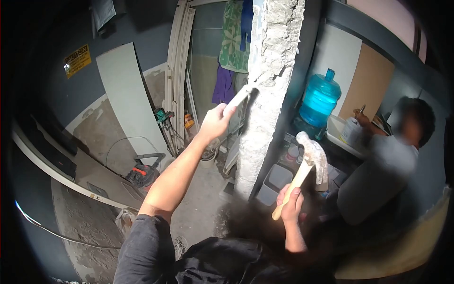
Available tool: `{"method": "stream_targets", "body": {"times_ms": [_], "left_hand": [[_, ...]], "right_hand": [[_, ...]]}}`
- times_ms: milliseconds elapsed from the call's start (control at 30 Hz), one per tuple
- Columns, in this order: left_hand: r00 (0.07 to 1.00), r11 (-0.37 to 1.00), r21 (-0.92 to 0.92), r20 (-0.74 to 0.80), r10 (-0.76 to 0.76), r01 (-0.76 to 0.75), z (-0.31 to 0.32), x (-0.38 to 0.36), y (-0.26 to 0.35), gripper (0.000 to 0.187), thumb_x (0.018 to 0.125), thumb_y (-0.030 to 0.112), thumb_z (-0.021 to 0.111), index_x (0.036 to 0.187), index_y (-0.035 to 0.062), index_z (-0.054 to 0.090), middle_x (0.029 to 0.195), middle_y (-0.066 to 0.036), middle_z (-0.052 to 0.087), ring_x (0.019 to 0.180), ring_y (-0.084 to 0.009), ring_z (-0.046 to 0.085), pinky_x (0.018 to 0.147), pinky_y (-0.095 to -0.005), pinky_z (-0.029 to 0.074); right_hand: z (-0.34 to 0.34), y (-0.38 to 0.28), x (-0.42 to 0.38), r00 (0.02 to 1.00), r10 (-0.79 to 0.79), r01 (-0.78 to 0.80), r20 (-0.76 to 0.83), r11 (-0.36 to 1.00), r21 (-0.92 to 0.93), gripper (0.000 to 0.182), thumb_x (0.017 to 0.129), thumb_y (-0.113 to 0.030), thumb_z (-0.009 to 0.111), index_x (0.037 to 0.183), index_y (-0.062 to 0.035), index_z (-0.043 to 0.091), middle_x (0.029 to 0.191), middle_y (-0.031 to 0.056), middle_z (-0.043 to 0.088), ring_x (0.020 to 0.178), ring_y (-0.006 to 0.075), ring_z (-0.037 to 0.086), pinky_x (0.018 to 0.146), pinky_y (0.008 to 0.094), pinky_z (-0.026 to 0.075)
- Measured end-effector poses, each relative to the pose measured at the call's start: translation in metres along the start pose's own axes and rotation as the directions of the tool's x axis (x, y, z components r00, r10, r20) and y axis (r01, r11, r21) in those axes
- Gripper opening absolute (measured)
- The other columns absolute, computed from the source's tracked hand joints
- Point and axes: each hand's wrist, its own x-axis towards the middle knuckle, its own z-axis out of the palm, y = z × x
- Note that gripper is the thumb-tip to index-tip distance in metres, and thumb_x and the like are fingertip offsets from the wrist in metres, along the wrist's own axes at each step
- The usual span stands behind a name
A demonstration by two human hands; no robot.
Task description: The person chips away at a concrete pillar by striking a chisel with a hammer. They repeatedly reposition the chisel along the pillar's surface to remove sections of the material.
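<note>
My left hand [215,123], on an outstretched arm, grips a pale chisel [237,98]. The chisel slants up to the right, its far end right at the broken edge of a wall [269,111]. Rough, chipped grey-white masonry shows all along that edge. In my right hand [291,204] is a claw hammer [302,171], held by its light wooden handle with the head up. The hammer is apart from the chisel, lower and to the right of the wall edge.
At right a person [378,170] in a grey top holds a white container [351,130] by a sink [336,127]. A blue water jug [321,99] stands behind the wall edge. Boards [127,90] lean at left, near a black bucket-like thing [144,176] on the floor.
</note>
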Motion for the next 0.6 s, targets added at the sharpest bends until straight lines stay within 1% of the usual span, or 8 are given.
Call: {"method": "stream_targets", "body": {"times_ms": [33,67,133,167,267,367,500,600], "left_hand": [[0.998,0.992,0.120,0.059,0.030,-0.037,-0.004,-0.004,0.020,0.041,0.098,0.040,0.059,0.093,-0.0006,0.059,0.074,-0.023,0.064,0.072,-0.0385,0.066,0.067,-0.0439,0.050],[0.990,0.980,0.156,0.083,0.112,-0.124,0.001,-0.005,0.023,0.039,0.099,0.041,0.057,0.097,0.0018,0.057,0.081,-0.024,0.067,0.082,-0.0440,0.066,0.071,-0.0491,0.051],[0.981,0.944,0.270,0.099,0.167,-0.188,0.018,-0.004,0.017,0.040,0.098,0.044,0.056,0.100,0.0038,0.055,0.087,-0.024,0.067,0.085,-0.0446,0.066,0.073,-0.0523,0.052],[0.983,0.929,0.324,0.115,0.147,-0.176,0.025,-0.004,0.014,0.041,0.098,0.045,0.055,0.101,0.0049,0.053,0.091,-0.023,0.068,0.087,-0.0446,0.066,0.075,-0.0533,0.052],[0.992,0.949,0.289,0.019,0.122,-0.122,0.041,-0.009,0.014,0.036,0.099,0.040,0.056,0.105,0.0047,0.054,0.089,-0.023,0.067,0.088,-0.0455,0.064,0.073,-0.0520,0.051],[0.988,0.958,0.247,-0.014,0.156,-0.148,0.050,-0.005,0.008,0.035,0.100,0.039,0.056,0.103,0.0043,0.053,0.088,-0.024,0.066,0.085,-0.0458,0.064,0.071,-0.0522,0.051],[0.984,0.964,0.207,-0.018,0.175,-0.167,0.054,0.002,0.003,0.035,0.100,0.038,0.055,0.102,0.0038,0.053,0.083,-0.024,0.065,0.082,-0.0466,0.064,0.069,-0.0531,0.050],[0.992,0.973,0.194,0.025,0.125,-0.128,0.054,0.004,0.006,0.035,0.100,0.039,0.055,0.099,0.0034,0.052,0.079,-0.025,0.064,0.080,-0.0474,0.064,0.068,-0.0541,0.049]], "right_hand": [[0.001,-0.001,0.005,0.999,-0.032,0.032,-0.010,0.999,0.001,0.058,0.105,-0.056,0.034,0.085,-0.0029,0.048,0.066,0.0028,0.045,0.052,0.0111,0.045,0.048,0.0251,0.036],[0.002,-0.001,0.008,0.998,-0.065,0.065,-0.018,0.998,0.001,0.059,0.104,-0.056,0.034,0.085,-0.0029,0.048,0.066,0.0033,0.045,0.052,0.0116,0.045,0.048,0.0255,0.036],[0.007,-0.002,0.011,0.997,-0.068,0.069,-0.039,0.997,0.030,0.059,0.104,-0.057,0.034,0.084,-0.0030,0.048,0.066,0.0039,0.045,0.053,0.0121,0.045,0.048,0.0259,0.037],[0.011,-0.001,0.012,0.996,-0.067,0.071,-0.066,0.995,0.064,0.059,0.104,-0.057,0.034,0.084,-0.0031,0.047,0.066,0.0044,0.045,0.053,0.0127,0.045,0.048,0.0262,0.037],[0.019,0.003,0.009,0.994,-0.094,0.098,-0.052,0.992,0.081,0.058,0.104,-0.056,0.034,0.084,-0.0028,0.047,0.066,0.0049,0.045,0.052,0.0131,0.045,0.048,0.0266,0.037],[0.023,0.006,0.008,0.998,-0.059,0.061,-0.037,0.995,0.081,0.058,0.104,-0.056,0.035,0.085,-0.0024,0.048,0.066,0.0045,0.045,0.052,0.0124,0.045,0.048,0.0266,0.037],[0.025,0.013,0.010,1.000,-0.020,0.021,-0.016,0.998,0.052,0.058,0.104,-0.056,0.035,0.086,-0.0023,0.048,0.066,0.0039,0.046,0.052,0.0120,0.045,0.048,0.0263,0.037],[0.031,0.011,0.015,1.000,0.002,-0.001,-0.019,0.999,0.036,0.058,0.104,-0.056,0.035,0.087,-0.0021,0.049,0.066,0.0039,0.046,0.052,0.0120,0.045,0.047,0.0261,0.037]]}}
